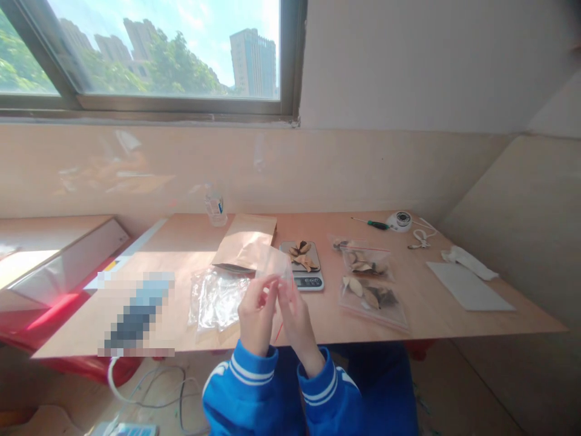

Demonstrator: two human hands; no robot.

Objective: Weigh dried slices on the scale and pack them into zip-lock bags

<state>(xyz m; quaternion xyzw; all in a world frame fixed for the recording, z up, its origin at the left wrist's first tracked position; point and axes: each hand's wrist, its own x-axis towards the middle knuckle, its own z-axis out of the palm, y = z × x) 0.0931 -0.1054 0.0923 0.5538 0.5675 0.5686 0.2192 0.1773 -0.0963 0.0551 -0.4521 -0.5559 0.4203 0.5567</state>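
Note:
Both my left hand (258,312) and my right hand (295,315) pinch a clear zip bag (273,261) at its edge, close together over the table front. Nothing shows inside the bag. Just behind it, dried leaves (303,255) lie on the plate of a small kitchen scale (313,282). More clear plastic bags (215,303) are stacked flat left of my hands. A brown paper bag (245,239) lies behind them, partly covered by the held bag. To the right, filled zip bags (374,297) hold dried leaves.
A plastic bottle (216,209) stands near the wall. At the back right are a screwdriver (377,225) and a white dome camera (400,220) with its cable. A white sheet (469,286) and a crumpled white cloth or tissue (472,261) lie right. A blurred-out object (140,312) sits left.

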